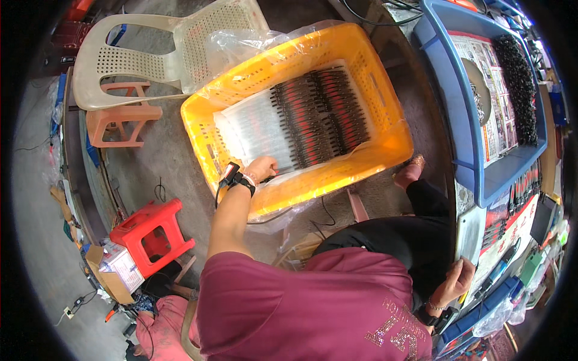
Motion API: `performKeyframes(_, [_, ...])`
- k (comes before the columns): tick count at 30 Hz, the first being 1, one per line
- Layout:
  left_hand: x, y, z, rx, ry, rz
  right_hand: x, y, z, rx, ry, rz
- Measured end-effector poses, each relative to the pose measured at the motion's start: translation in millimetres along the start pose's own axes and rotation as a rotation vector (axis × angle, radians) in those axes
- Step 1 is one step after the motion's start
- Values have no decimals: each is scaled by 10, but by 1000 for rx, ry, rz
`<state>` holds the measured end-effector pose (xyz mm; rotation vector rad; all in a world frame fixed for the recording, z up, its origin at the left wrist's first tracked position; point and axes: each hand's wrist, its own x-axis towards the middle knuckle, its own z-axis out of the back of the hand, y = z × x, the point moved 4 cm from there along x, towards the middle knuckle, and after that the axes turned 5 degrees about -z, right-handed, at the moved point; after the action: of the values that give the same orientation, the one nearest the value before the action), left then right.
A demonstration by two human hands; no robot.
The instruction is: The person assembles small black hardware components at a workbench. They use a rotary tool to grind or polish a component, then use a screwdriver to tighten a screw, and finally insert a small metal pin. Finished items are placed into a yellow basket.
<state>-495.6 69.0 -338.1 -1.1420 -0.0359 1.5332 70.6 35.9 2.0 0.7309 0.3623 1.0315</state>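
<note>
Here, my left fingers (270, 163) curl inside the crate (390, 141); I can't tell either grip. Desk (464, 197), three o'clock; chair (144, 65), eleven.

Basket (392, 141): yellow-orange
Thin sticks (319, 115): black and red, in stripes
Chair (208, 45): pale cream
Stool (137, 232): bright red
Tray (467, 138): blue
Shirt (289, 298): dark red, sparkly marks

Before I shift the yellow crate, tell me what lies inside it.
The yellow crate holds dark, red-marked pieces in rows on a whitish sheet, the left hand near its edge. Anything beneath the sheet is covered.
</note>
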Motion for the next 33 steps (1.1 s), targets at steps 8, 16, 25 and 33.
performKeyframes(8, [23, -56, -53, 98, 9, 23, -17, -12, 14, 17, -23, -32])
performKeyframes(16, [39, -25, -110, 221, -148, -94, -8, -54, 5, -11, -39, 43])
performKeyframes(25, [49, 93, 39, 143, -58, 49, -5, -61, 19, 2, -16, -18])
performKeyframes(33, [-214, 51, 397, -241, -342, 111, -15, 47, -10, 12, -15, -20])
